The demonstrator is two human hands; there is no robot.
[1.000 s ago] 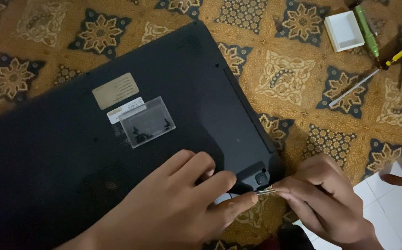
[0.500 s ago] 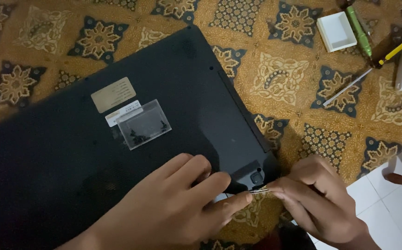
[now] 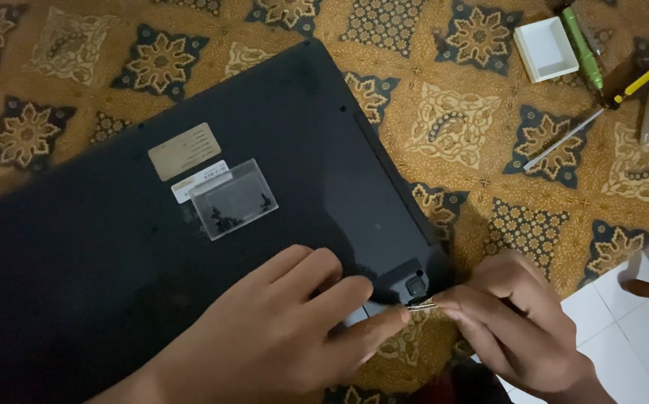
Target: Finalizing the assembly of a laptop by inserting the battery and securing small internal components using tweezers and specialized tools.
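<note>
I am seeing the black laptop (image 3: 190,247) lying upside down on the patterned cloth (image 3: 451,127), its long axis running diagonally from lower left to upper right. My left hand (image 3: 279,344) is pressing flat on its near corner, fingers spread. My right hand (image 3: 519,329) is pinching a thin metal tool (image 3: 420,305) shut between its fingertips, its tip touching the laptop's corner edge. Open cloth is lying beyond, with screwdrivers (image 3: 601,67) well apart.

One black laptop (image 3: 190,247), underside up, with two paper labels (image 3: 184,151) and one clear lid (image 3: 234,199) holding tiny black screws, too small to count. Both my hands: left hand (image 3: 279,337), right hand (image 3: 515,329), pinching one small metal piece (image 3: 420,305). One white tray (image 3: 546,49), one green tool (image 3: 582,45), one yellow-handled screwdriver (image 3: 597,116).
</note>
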